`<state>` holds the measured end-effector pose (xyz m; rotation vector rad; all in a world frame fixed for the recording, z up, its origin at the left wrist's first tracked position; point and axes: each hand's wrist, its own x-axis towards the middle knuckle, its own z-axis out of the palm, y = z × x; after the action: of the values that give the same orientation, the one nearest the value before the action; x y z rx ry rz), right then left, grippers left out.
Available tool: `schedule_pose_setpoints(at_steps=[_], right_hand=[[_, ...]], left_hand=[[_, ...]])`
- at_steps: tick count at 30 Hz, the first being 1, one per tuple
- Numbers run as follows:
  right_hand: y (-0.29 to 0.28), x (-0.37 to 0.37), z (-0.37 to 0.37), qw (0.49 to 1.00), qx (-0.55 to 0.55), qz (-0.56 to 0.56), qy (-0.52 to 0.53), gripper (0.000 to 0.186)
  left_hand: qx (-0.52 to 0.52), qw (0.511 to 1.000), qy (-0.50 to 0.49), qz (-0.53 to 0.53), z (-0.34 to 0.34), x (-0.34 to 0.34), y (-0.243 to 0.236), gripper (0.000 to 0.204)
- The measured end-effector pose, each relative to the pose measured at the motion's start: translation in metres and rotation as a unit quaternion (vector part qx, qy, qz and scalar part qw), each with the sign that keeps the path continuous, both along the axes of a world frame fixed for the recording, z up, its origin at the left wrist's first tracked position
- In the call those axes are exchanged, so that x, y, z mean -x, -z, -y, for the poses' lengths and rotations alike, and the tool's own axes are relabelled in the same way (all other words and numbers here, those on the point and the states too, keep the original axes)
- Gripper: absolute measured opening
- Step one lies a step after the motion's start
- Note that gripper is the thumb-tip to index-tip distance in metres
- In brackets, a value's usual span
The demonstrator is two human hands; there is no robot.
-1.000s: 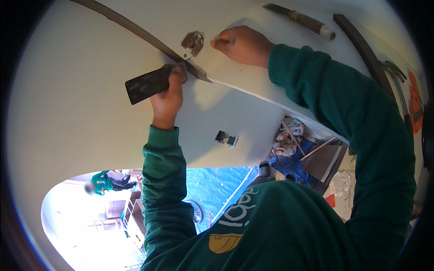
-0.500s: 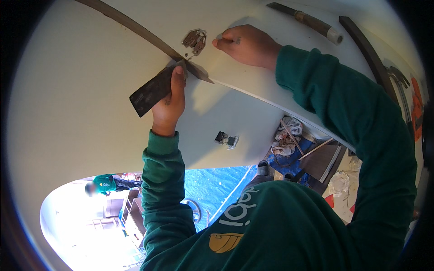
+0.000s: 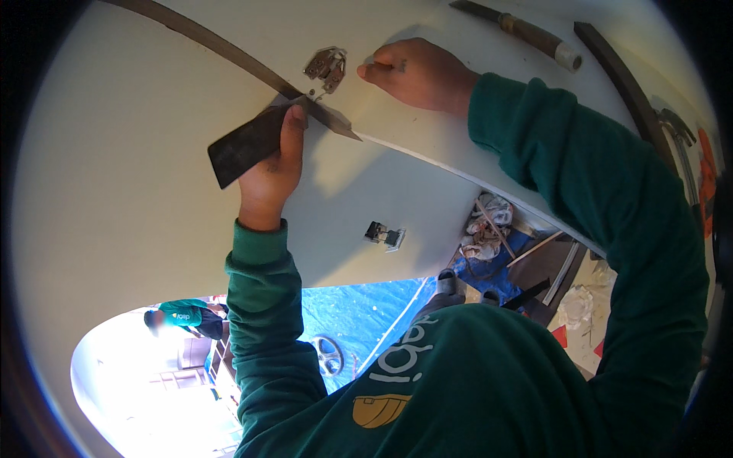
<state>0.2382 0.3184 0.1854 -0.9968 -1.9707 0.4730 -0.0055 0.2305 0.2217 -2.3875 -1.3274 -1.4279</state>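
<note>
My left hand (image 3: 272, 172) is closed around a dark, flat rectangular block (image 3: 246, 146), thumb along its edge. The block's upper end meets a long brown strip (image 3: 221, 52) that runs along the edge of a pale panel (image 3: 137, 175). My right hand (image 3: 420, 75) is curled, thumb and fingers pressed together, above the white board (image 3: 443, 133); anything inside it is hidden. Between the hands, nearer the right one, lies a metal hinge (image 3: 327, 67) with small bits beside it. A second hinge (image 3: 384, 235) sits lower on the panel.
A wooden-handled knife (image 3: 527, 34) lies at the far right, near a dark curved strip (image 3: 622, 84) and a hammer (image 3: 679, 141). Blue sheeting (image 3: 343, 305) covers the floor below, with crumpled cloth (image 3: 489, 225) and wood pieces. Another person (image 3: 187, 314) is at lower left.
My left hand and the dark block have shifted slightly left and up. My right hand has hardly moved. The other person has changed posture slightly.
</note>
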Motion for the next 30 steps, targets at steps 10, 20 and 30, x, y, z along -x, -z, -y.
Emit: schedule_pose_setpoints(at_steps=[10,20,30], right_hand=[[0.003,0.001,-0.002,1.0,0.002,-0.001,0.011,0.04],[0.003,0.001,0.001,1.0,-0.004,-0.001,0.027,0.039],[0.0,0.001,0.008,1.0,0.017,0.007,0.022,0.039]], left_hand=[[-0.014,0.995,0.021,-0.102,0.002,-0.009,-0.019,0.018],[0.02,0.995,0.025,-0.098,-0.004,0.0,-0.019,0.017],[0.107,0.993,0.002,-0.058,-0.002,-0.001,-0.019,0.024]])
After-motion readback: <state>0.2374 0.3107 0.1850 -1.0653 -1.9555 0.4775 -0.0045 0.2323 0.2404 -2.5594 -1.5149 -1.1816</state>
